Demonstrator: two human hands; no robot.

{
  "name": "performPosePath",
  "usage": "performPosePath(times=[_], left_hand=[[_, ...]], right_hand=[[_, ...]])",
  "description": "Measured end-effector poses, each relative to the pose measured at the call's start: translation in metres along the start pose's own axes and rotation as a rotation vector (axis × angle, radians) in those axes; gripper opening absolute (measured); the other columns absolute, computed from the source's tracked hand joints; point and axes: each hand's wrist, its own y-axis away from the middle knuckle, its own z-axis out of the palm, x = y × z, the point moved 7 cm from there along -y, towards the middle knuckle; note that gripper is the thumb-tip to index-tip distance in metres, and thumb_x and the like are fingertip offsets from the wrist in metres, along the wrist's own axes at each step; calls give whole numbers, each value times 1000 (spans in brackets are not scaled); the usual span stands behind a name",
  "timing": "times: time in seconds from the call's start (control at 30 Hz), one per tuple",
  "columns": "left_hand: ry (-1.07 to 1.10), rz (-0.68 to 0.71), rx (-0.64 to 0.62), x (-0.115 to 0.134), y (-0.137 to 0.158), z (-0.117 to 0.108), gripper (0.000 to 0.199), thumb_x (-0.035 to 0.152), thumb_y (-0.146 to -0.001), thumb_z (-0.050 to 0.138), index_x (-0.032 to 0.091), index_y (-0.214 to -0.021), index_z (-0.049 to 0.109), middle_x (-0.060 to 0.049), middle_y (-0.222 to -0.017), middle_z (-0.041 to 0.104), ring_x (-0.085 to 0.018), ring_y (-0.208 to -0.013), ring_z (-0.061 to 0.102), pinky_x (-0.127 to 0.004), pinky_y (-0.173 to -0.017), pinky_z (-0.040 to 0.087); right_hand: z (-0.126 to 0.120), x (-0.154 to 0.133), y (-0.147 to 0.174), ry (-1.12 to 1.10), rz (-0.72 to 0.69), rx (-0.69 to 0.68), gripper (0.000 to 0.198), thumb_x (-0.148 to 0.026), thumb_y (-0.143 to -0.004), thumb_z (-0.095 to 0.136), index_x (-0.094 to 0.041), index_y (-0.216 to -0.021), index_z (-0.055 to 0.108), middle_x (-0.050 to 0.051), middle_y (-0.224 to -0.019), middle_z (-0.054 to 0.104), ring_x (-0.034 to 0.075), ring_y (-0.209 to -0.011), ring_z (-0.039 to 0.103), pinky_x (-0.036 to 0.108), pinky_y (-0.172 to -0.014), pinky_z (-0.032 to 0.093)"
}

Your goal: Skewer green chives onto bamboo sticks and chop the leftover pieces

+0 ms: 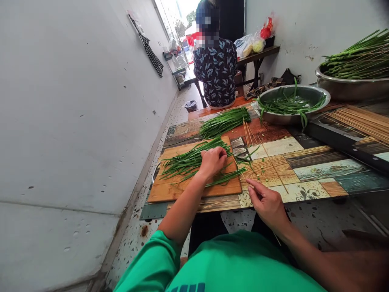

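Green chives (182, 160), board (164, 191), patterned table (322, 164), white wall (60, 101)

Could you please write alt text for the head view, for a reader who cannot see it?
The left hand touches long, thin green stalks on a rectangular wooden cutting board, while the right hand holds a thin wooden skewer. Farther back on the patchwork-patterned table are another bunch of green stalks and a round metal bowl of green leaves.
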Motion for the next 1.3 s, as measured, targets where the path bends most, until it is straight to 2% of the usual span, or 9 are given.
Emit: performPosePath(times=[0.17, 0.4, 0.77, 0.87, 0.97, 1.07, 1.13, 1.2, 1.3], left_hand=[[76, -36, 34, -4, -2, -3, 17, 19, -80, 62, 22, -94, 71, -1, -90, 74, -17, -86, 65, -29, -83, 44], [82, -38, 58, -9, -3, -6, 14, 18, -81, 59, 19, -86, 72, -3, -86, 72, -16, -79, 63, -27, -77, 45], [536, -96, -28, -20, -2, 3, 8, 19, -78, 59, 14, -79, 65, 1, -67, 64, -9, -60, 53, -21, -60, 39], [871, -94, 81, -26, -2, -13, 12, 25, -79, 62, 15, -84, 61, 0, -73, 68, -10, -65, 60, -22, -66, 45], [1150, 0, 316, -32, 0, -53, 23, 34, -79, 67, 17, -91, 57, -1, -77, 71, -10, -67, 63, -23, -69, 49], [1223, 55, 600, -41, 8, -98, 26, 36, -78, 70, 18, -94, 58, 1, -75, 70, -8, -65, 63, -21, -65, 49], [1199, 55, 685, -43, 13, -115, 25, 35, -79, 68, 19, -95, 58, 1, -74, 69, -7, -62, 61, -19, -62, 47], [1115, 47, 626, -37, 14, -114, 22, 33, -80, 67, 18, -93, 59, 1, -72, 69, -6, -58, 58, -18, -56, 44], [914, 17, 326, -19, 8, -79, 14, 27, -80, 63, 15, -88, 61, 0, -68, 68, -6, -52, 52, -18, -50, 39]], right_hand=[[-1, -1, 0, 7, -11, -1, 30, -24, -89, 49, -13, -108, 70, 8, -91, 74, 18, -72, 71, 25, -66, 57], [-1, -1, 1, 14, -25, 14, 30, -24, -89, 49, -13, -108, 70, 7, -92, 74, 17, -73, 71, 23, -64, 56], [9, 2, -7, 55, 24, -105, 32, -25, -87, 46, -16, -105, 72, 7, -98, 73, 21, -84, 71, 28, -72, 57], [11, 3, -9, 92, 41, -151, 33, -25, -87, 46, -17, -106, 72, 7, -97, 73, 21, -82, 71, 28, -70, 57], [11, 3, -10, 108, 46, -158, 34, -26, -87, 45, -16, -106, 72, 6, -92, 74, 21, -75, 72, 28, -63, 56], [10, 2, -9, 88, 26, -142, 33, -25, -87, 46, -15, -105, 72, 6, -92, 74, 21, -77, 72, 27, -63, 56], [9, 2, -7, 54, 8, -114, 32, -24, -87, 47, -15, -106, 71, 7, -95, 74, 20, -78, 72, 26, -65, 57], [6, 1, -4, 5, -18, -68, 32, -24, -88, 48, -15, -108, 70, 7, -97, 73, 19, -77, 72, 25, -67, 58], [0, -1, 0, -58, -49, 14, 31, -24, -89, 50, -13, -109, 70, 9, -99, 73, 18, -78, 71, 25, -72, 58]])
